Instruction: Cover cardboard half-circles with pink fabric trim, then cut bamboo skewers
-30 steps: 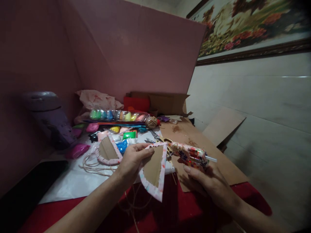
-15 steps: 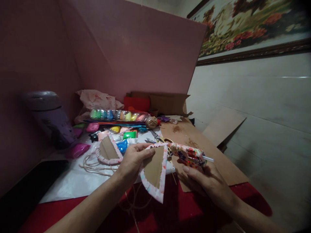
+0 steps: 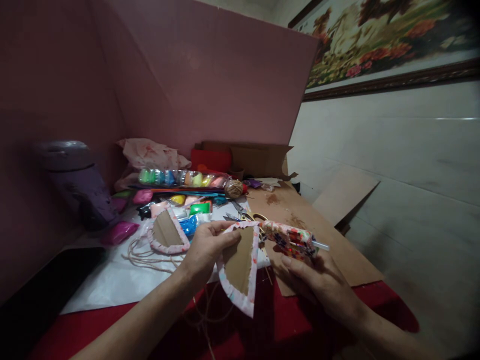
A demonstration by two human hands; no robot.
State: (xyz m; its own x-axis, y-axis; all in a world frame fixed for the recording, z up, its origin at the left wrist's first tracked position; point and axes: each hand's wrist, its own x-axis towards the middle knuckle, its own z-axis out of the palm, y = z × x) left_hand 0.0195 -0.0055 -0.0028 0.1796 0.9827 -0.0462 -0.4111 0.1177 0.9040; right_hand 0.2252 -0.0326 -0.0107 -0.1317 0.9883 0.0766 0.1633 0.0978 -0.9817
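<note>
My left hand [image 3: 210,247] pinches the upper left edge of a cardboard piece [image 3: 239,260], whose border is wrapped in pale pink patterned fabric. In my right hand [image 3: 318,272] is a flower-patterned glue gun [image 3: 288,237], with a clear glue stick [image 3: 321,245] poking out of its back end. The gun's nozzle is at the top right corner of the piece; whether it touches is too small to tell. A second fabric-edged cardboard piece [image 3: 167,232] lies left of my left hand, beside loose twine [image 3: 146,257].
Scissors [image 3: 245,215] lie behind the held piece. Bagged coloured clay [image 3: 200,208] and a twine ball [image 3: 234,188] sit farther back. A purple tumbler [image 3: 80,185] stands at left. A cardboard sheet [image 3: 330,250] covers the right side, over a red cloth [image 3: 150,332].
The lower tip of the held cardboard piece has shifted very slightly down and right. Both hands and the glue gun stay almost still.
</note>
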